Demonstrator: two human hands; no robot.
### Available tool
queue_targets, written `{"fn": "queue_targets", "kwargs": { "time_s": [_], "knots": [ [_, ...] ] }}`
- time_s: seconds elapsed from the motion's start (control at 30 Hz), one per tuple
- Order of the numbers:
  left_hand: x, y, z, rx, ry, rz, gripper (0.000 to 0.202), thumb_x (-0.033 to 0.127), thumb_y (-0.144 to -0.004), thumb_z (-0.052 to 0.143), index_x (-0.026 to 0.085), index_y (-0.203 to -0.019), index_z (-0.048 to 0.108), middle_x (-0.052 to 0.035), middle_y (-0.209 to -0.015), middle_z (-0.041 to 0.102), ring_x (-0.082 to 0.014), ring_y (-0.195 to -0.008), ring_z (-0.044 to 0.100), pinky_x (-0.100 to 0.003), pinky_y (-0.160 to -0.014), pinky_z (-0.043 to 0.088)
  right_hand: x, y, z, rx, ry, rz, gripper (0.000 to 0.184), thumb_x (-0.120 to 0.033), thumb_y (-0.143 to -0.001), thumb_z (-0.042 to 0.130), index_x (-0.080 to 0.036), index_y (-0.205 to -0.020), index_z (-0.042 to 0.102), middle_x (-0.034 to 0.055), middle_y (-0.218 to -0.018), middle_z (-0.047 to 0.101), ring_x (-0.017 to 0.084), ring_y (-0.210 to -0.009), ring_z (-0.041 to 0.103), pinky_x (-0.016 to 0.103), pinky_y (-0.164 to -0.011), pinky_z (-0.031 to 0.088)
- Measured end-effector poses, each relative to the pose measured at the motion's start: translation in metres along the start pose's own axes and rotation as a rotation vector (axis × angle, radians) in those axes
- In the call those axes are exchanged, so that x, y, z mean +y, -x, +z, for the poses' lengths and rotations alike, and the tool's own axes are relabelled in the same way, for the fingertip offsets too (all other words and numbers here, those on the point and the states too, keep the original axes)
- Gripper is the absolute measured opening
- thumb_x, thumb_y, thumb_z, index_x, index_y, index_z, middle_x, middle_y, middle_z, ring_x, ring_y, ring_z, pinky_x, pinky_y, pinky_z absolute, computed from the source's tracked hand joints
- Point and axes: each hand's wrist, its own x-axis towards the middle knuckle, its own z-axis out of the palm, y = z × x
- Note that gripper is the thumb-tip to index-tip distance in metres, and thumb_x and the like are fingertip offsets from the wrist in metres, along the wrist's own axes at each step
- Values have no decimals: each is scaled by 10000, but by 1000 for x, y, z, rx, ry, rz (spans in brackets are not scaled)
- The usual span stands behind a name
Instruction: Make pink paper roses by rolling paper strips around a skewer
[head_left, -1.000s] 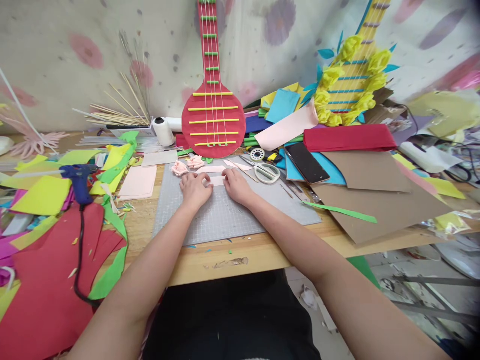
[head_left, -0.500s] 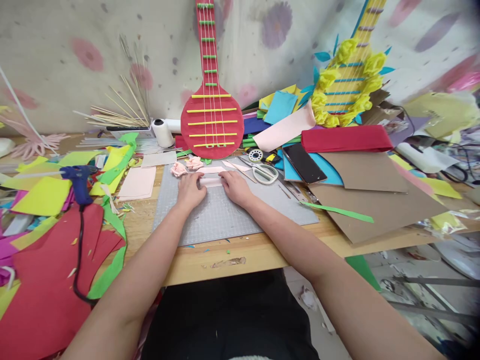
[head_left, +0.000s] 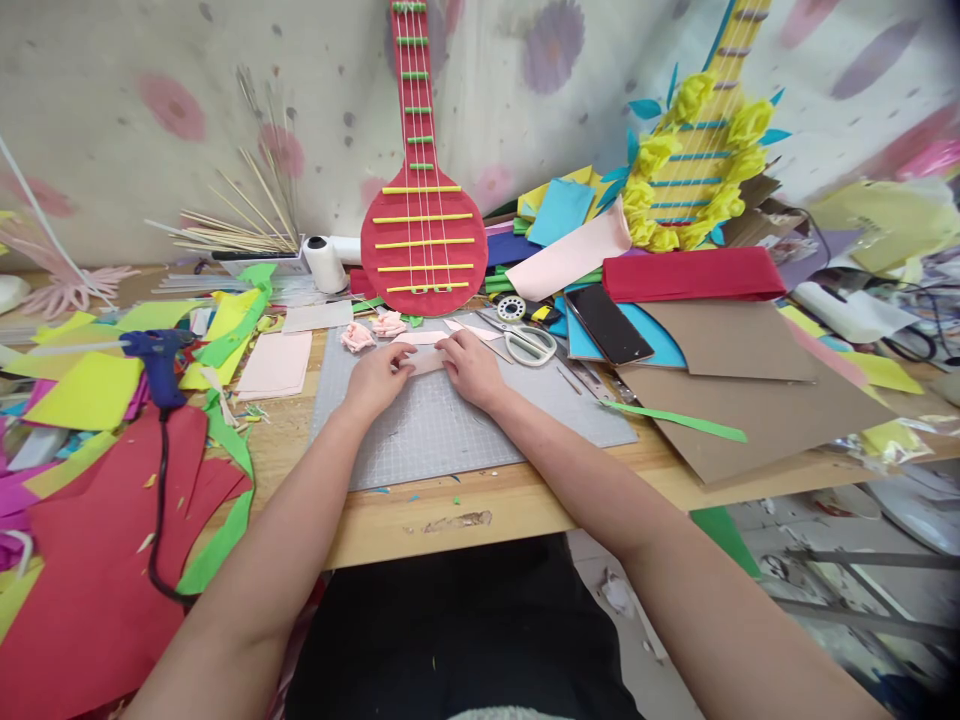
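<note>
A narrow pale pink paper strip (head_left: 427, 361) is stretched between my two hands over the grey cutting mat (head_left: 450, 440). My left hand (head_left: 379, 380) pinches its left end with thumb and fingers. At the other end, my right hand (head_left: 472, 370) is closed on the strip, its fingertips partly hiding the paper. Just beyond lies another pink strip (head_left: 420, 338). Two pink paper roses (head_left: 358, 336) sit past my left hand at the mat's far left corner. White-handled scissors (head_left: 529, 345) rest to the right of my right hand.
A blue glue gun (head_left: 161, 365) stands on the left among coloured scraps. Pink paper sheets (head_left: 274, 365) lie beside the mat. A red paper instrument (head_left: 424, 245) leans at the back. To the right are a phone (head_left: 609, 325) and brown cardboard (head_left: 757, 410).
The strip has lifted and tilted slightly between my hands. My left fingers have curled tighter at its end, and my right hand has shifted a little.
</note>
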Motion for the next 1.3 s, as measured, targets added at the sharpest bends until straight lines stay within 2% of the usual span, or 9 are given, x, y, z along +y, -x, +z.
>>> {"fn": "queue_targets", "kwargs": {
  "time_s": [0.13, 0.23, 0.37, 0.53, 0.67, 0.87, 1.03, 1.13, 1.3],
  "knots": [
    [-2, 0, 3, 95, 105, -114, 348, 224, -654, 618, 213, -1000, 591, 11, -744, 638, -150, -701, 598, -282, -711, 457, -2, 0, -1, 67, -13, -47, 422, -131, -792, 450, -166, -1212, 474, 110, -1163, 472, 203, -1060, 431, 327, -887, 370],
    [-1, 1, 8, 115, 153, -149, 350, 243, -643, 634, 208, -985, 572, 17, -718, 623, -143, -668, 594, -271, -667, 459, -4, 1, -2, 56, -30, -80, 385, -143, -795, 455, -175, -1176, 502, 108, -1170, 477, 205, -1078, 431, 331, -893, 370],
    [2, 1, 13, 121, 150, -155, 330, 261, -657, 632, 212, -972, 548, 11, -787, 625, -126, -643, 588, -263, -650, 459, -7, 2, -5, 25, -27, -81, 312, -177, -806, 457, -176, -1112, 520, 105, -1170, 483, 204, -1084, 444, 325, -862, 392],
    [9, 3, 14, 119, 67, -118, 279, 251, -676, 625, 217, -938, 536, 10, -796, 620, -123, -649, 583, -261, -649, 442, -10, 3, -6, -6, 3, -85, 373, -163, -792, 456, -158, -1165, 448, 110, -1224, 463, 206, -1081, 459, 300, -776, 423],
    [12, 5, 15, 108, 25, -106, 272, 269, -677, 630, 223, -925, 529, 12, -782, 621, -129, -659, 578, -258, -635, 424, -9, 2, -4, -49, 57, -34, 331, -157, -801, 449, -176, -1130, 483, 90, -1123, 524, 199, -979, 506, 293, -741, 411],
    [12, 6, 12, 76, 62, -130, 389, 423, -682, 610, 224, -998, 500, 21, -737, 620, -139, -675, 585, -266, -646, 416, -4, 1, -3, -56, 70, -35, 214, -170, -850, 389, -188, -933, 585, 73, -1017, 551, 184, -930, 489, 283, -712, 375],
    [10, 5, 12, 51, -15, -142, 321, 266, -715, 561, 234, -1027, 493, 6, -830, 637, -145, -727, 587, -266, -654, 406, 0, 1, -4, 3, 29, -103, 212, -125, -820, 424, -180, -898, 613, 69, -1017, 572, 197, -980, 432, 302, -798, 365],
    [10, 6, 14, 67, -89, -165, 332, 251, -730, 533, 254, -1057, 477, 7, -861, 630, -154, -719, 581, -273, -632, 395, 1, 3, -6, 3, -1, -177, 214, -99, -781, 470, -186, -886, 635, 58, -1050, 580, 205, -987, 410, 330, -868, 346],
    [9, 10, 14, 77, -171, -116, 320, 244, -738, 524, 264, -1056, 489, -10, -861, 585, -177, -776, 564, -288, -661, 411, 5, 7, -7, -40, -108, -276, 106, -195, -776, 564, -184, -827, 656, 61, -973, 607, 195, -915, 442, 344, -859, 359]
  ]
}}
